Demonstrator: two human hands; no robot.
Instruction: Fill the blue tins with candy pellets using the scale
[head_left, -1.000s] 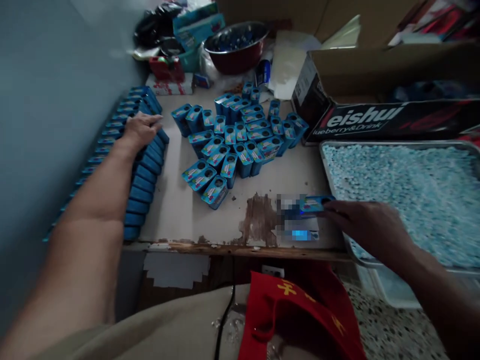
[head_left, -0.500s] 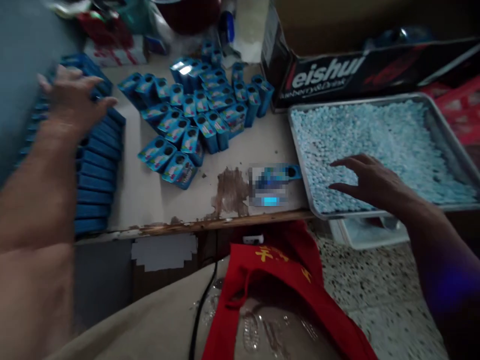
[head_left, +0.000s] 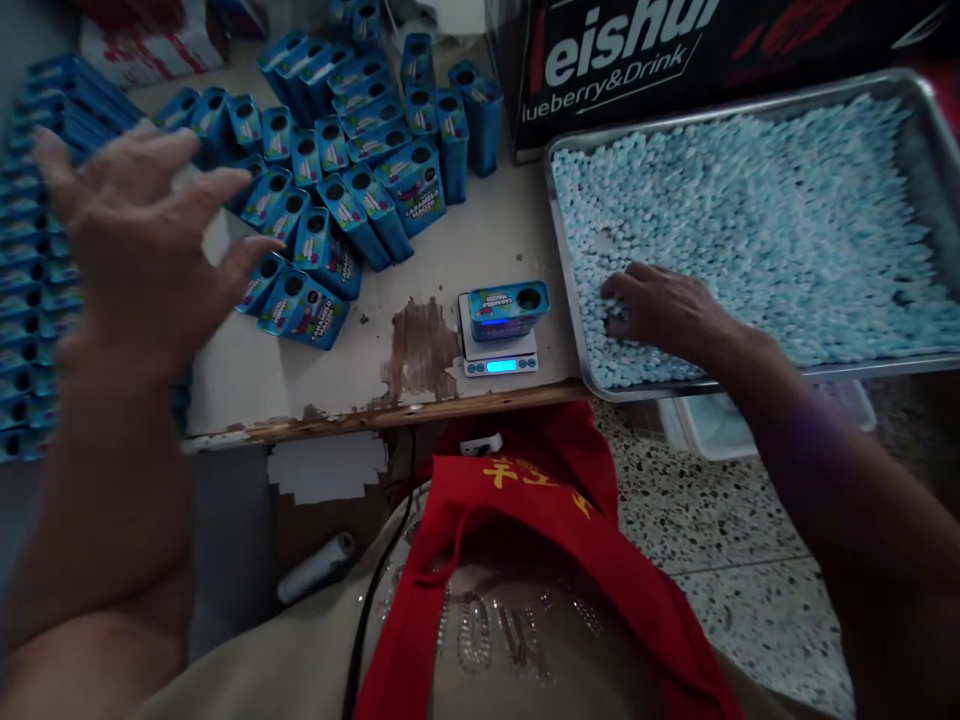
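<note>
Right hand: lowered to the near left part of the candies; its fingers are curled down against them, and whether any are pinched cannot be told.
Left hand: held up at the left, its fingers spread and released, with nothing seen between them.
Pale-blue candies: spread in a loose layer in the metal tray, at the right end of the worktop.
Candy weight: each piece is judged very light, hard and smooth, apt to be slipped or scattered if squeezed; chipping is thought possible under hard pressure.
Candy hold: best gathered from below with cupped fingers where the layer is deep, rather than pinched singly.
"Caramelo macizo" box: rested on the digital scale, its round opening uppermost; thought light and fairly stiff, best gripped by its long sides, clear of the opening.
Loose boxes: clustered upright on the worktop, judged easily toppled if brushed.
Boxes at the far left: ranked in tight rows, partly covered by the left arm.
</note>
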